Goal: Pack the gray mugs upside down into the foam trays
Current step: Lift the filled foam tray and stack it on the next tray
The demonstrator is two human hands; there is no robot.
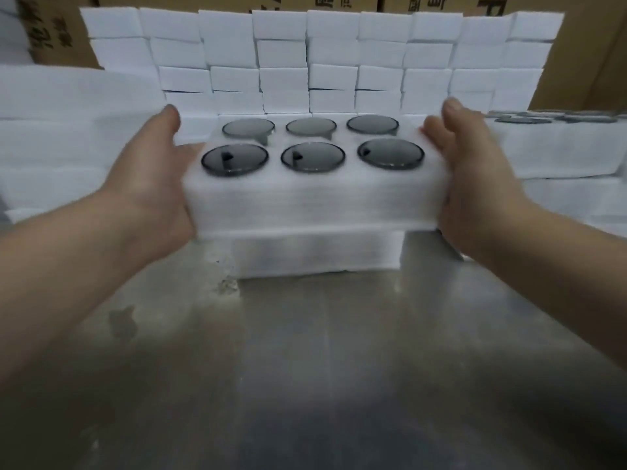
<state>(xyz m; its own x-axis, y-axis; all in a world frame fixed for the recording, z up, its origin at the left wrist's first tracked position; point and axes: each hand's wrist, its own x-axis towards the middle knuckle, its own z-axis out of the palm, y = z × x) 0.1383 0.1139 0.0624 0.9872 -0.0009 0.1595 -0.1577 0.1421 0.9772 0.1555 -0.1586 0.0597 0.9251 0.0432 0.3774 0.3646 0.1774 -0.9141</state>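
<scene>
Behind, stacked high: white foam blocks (322, 52). Below, steel surface (322, 334). Over another foam piece (315, 254), touching or just clear: foam tray (315, 201), gripped at its ends by left hand (156, 184) and right hand (475, 171), thumbs on top. All six pockets filled with gray mugs (312, 157), bases up. Probably done with this tray; only setting aside left.

Six gray mugs (312, 157) are sitting upside down, two rows of three, in a white foam tray (315, 205) above a second tray (319, 256)
</scene>
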